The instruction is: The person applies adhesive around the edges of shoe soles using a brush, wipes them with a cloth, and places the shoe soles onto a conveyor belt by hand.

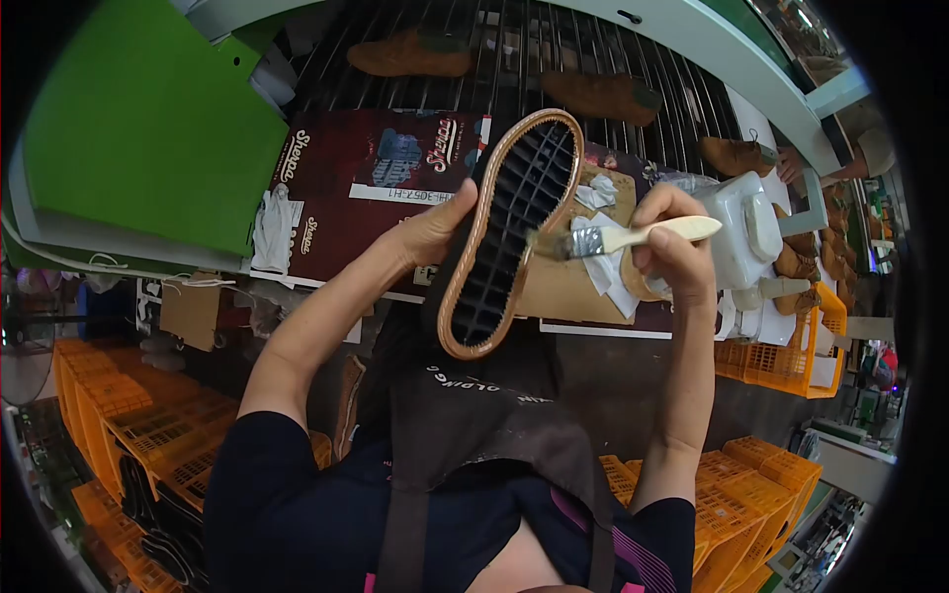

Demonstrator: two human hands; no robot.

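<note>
A shoe sole (509, 232) with a dark ribbed inner face and a tan stitched rim is held up in front of my chest. My left hand (435, 229) grips it by its left edge, thumb on the rim. In my right hand (677, 242) is a flat paintbrush (623, 237) with a pale handle, pinched between thumb and fingers. The brush's bristles point left and meet or nearly meet the sole's right rim; exact contact is unclear. Beneath the brush lie a cardboard piece (563, 295) and crumpled white paper (608, 267).
Brown shoes (410, 52) sit on the metal roller rack (504, 49) beyond. A white plastic container (736, 232) stands right of my right hand. White gloves (275, 229) lie at the left. Orange crates (148, 415) flank me. Another person's hand (791, 163) shows at far right.
</note>
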